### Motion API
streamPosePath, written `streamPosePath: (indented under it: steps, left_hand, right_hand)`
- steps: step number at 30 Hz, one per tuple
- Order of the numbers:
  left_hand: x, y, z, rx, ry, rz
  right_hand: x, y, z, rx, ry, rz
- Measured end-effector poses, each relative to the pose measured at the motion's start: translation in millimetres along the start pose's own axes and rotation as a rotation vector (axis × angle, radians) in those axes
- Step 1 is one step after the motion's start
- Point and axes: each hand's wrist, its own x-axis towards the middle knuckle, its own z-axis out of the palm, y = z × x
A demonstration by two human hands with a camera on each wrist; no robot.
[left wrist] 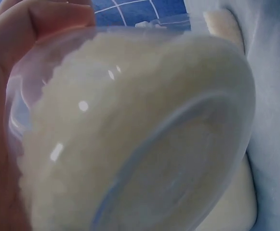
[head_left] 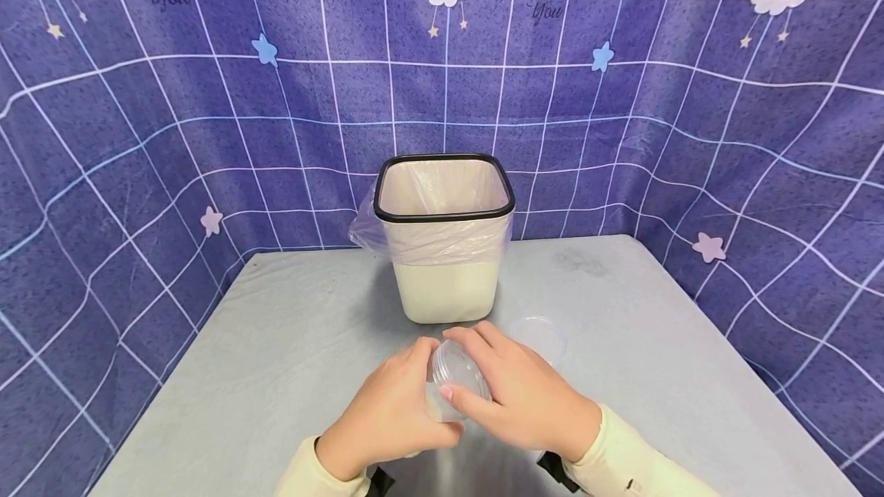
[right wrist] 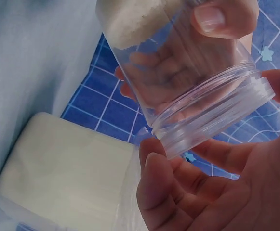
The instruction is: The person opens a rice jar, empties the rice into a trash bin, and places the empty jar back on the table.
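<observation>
Both hands hold a clear plastic jar (left wrist: 144,86) in front of the bin, tilted in the left wrist view. Off-white, grainy stuff (right wrist: 135,24) lies toward its base, and the part near the mouth is see-through. My left hand (head_left: 387,416) grips the jar body, thumb on the near side. My right hand (head_left: 525,390) has its thumb and fingers around the clear, ridged band (right wrist: 217,118) at the jar's mouth, which looks like a screw lid. A flat, clear round piece (head_left: 540,339) lies on the table just beyond my right hand.
A cream waste bin (head_left: 449,290) with a black rim (head_left: 445,217) and a thin see-through bag liner (head_left: 373,228) stands upright behind the hands. Grey cloth covers the table (head_left: 262,343). A blue-purple gridded curtain (head_left: 331,98) encloses the back and sides.
</observation>
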Motion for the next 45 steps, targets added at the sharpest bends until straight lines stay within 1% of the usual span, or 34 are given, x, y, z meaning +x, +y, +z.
streamPosePath:
  steps: [6, 9, 12, 21, 27, 36, 39, 45]
  left_hand:
    - [0.7, -2.0, -2.5, -0.134, -0.081, -0.012]
    - [1.1, -2.3, -3.9, -0.171, -0.107, -0.01]
    - [1.1, -3.1, -4.4, -0.189, -0.119, -0.015]
    - [-0.9, -4.6, -4.5, -0.189, -0.11, -0.011]
    - [-1.4, -4.1, -5.0, -0.199, -0.102, -0.035]
    - [-1.5, -1.9, -6.9, -0.208, -0.074, -0.035]
    - [-1.8, -1.7, -7.6, -0.203, -0.064, -0.046]
    - [-4.9, -2.1, -8.8, -0.177, -0.022, -0.092]
  right_hand:
    - [0.2, -0.5, -0.8, -0.02, 0.024, -0.061]
    - [0.2, -0.8, -1.6, -0.022, 0.048, -0.09]
    - [0.1, -1.1, -2.8, -0.021, 0.064, -0.105]
    - [-0.2, -1.0, -2.5, -0.018, 0.09, -0.14]
    - [-0.6, 0.5, -3.3, -0.007, 0.11, -0.136]
    - [0.1, 1.5, -7.0, 0.029, 0.163, -0.146]
    - [-0.2, 2.9, -8.1, 0.049, 0.18, -0.143]
    - [-2.3, 6.1, -7.3, 0.092, 0.207, -0.121]
